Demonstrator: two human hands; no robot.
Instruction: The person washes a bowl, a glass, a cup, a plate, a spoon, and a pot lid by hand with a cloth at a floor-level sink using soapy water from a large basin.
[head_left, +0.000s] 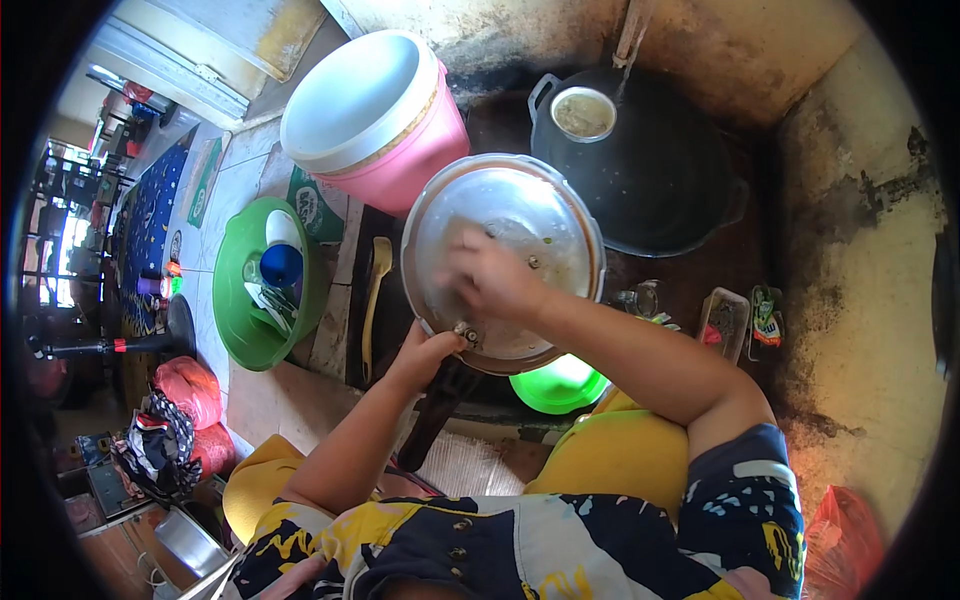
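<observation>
A round metal pressure cooker lid (559, 225) with a dark handle (435, 420) is held up in front of me. My left hand (431, 352) grips its near-left rim beside the handle, thumb on the underside. My right hand (484, 274) is pressed to the lid's inner face, blurred, with bent fingers; something brownish seems to be under them, but I cannot tell what. A bright green plastic bowl (559, 386) lies partly hidden below the lid. Behind the lid stands a large dark metal pot (652, 180) of water, with a small metal bowl (583, 114) in it.
A pink bucket (405, 161) with a white inside stands at the back left. Left are a green basin (232, 300) of dishes and a yellowish ladle (375, 300). On the right are a plastic tray (726, 322), a packet (765, 319) and a stained wall (862, 300).
</observation>
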